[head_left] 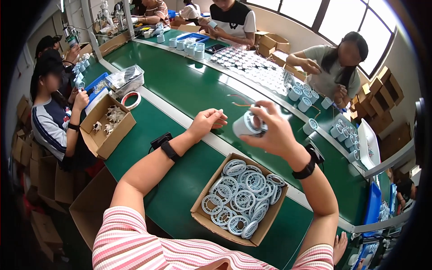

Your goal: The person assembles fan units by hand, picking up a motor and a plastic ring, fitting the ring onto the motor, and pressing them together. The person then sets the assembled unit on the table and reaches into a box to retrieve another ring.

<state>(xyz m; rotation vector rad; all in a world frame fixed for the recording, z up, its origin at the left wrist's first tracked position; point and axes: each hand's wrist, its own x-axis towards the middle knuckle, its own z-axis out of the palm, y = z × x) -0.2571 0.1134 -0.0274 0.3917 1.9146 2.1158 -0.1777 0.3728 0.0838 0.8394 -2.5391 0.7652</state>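
My right hand (274, 128) grips a light blue cup-shaped plastic housing (243, 126) from above and the side, tilted over the green table. Thin coloured wires (240, 104) stick out near its top. Just left of it, my left hand (207, 124) is closed with thumb and fingertips together; whatever they pinch, if anything, is too small to make out. Below both hands, close to my body, stands a cardboard box (196, 210) filled with light blue plastic rings (244, 200).
At left are a cardboard box of white parts (108, 136), a tape roll (131, 100) and a clear plastic bag (126, 77). Several similar housings (310, 126) stand along the far right side. A white tray (369, 143) lies beyond them. Co-workers sit around the table.
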